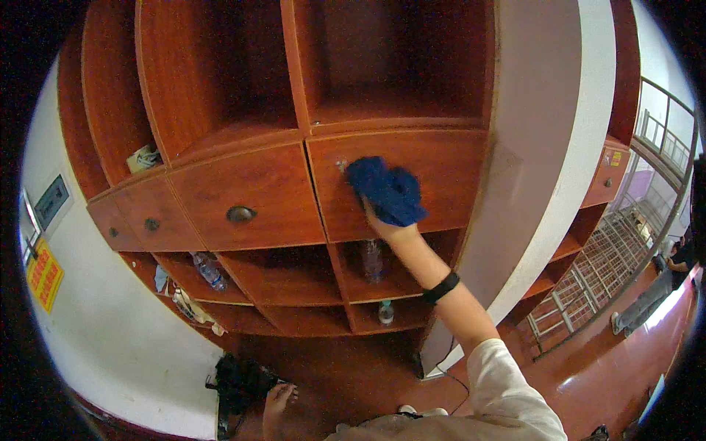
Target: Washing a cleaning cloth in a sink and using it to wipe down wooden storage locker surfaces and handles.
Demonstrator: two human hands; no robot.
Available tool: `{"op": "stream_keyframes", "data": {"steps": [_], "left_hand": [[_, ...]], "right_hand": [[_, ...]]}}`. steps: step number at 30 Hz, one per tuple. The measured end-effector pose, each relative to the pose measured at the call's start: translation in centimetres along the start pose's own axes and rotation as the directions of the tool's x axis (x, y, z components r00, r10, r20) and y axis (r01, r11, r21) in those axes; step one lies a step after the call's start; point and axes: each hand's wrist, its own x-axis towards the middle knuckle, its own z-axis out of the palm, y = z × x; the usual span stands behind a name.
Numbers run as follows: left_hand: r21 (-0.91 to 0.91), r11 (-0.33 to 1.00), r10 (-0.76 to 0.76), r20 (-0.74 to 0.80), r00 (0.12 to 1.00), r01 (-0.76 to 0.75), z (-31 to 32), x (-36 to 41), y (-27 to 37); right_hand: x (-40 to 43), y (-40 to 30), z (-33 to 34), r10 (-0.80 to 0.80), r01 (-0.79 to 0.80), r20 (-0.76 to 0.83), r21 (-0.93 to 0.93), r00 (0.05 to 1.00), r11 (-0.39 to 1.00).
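My right hand [389, 225] grips a bunched dark blue cloth [380, 190] against the wooden drawer front [447, 171] of a reddish-brown cabinet. The cloth covers most of the fingers. A pale scuffed spot [341, 164] shows on the wood just left of the cloth. On the drawer front to the left sits a dark metal cup pull [241, 214]. My left hand [281, 394] hangs low near the bottom of the view, away from the cabinet, its fingers loosely curled; whether it holds anything is unclear. Behind it on the floor is a black bag-like object [242, 380].
Below the drawers, plastic bottles [209, 273] stand or lie in the cubbies, one of them green-capped [386, 313]. A pale pillar [529, 182] borders the cabinet's right side. A cable [458, 380] runs over the floor. Metal bunk frames [595, 275] and another person [656, 286] are at far right.
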Motion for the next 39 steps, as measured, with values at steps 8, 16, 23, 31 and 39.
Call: {"op": "stream_keyframes", "data": {"steps": [8,16,23,31,39], "left_hand": [[0.258,0.926,-0.233,-0.188,0.954,0.276,0.3,0.8,0.1],[0.36,0.918,-0.147,-0.084,0.986,0.168,1.0,-0.1,1.0],[0.428,0.895,-0.049,-0.183,0.982,0.124,0.0,-2.2,1.7],[0.114,0.919,-0.281,-0.483,0.83,0.377,0.2,-5.1,2.0],[0.214,0.949,-0.159,-0.305,0.939,0.23,-0.8,-4.1,1.6]], "right_hand": [[1.3,7.9,-5.5,0.153,-0.203,-0.202,-0.256,0.967,0.945],[-7.8,4.8,-2.9,0.494,-0.436,0.15,-0.301,0.857,0.848],[-11.3,0.3,6.0,0.27,-0.323,0.18,0.46,0.946,0.827],[-3.7,-4.3,6.6,0.012,-0.025,0.096,0.13,0.995,0.991],[-16.7,5.1,3.0,0.279,-0.231,0.527,-0.157,0.802,0.96]]}}
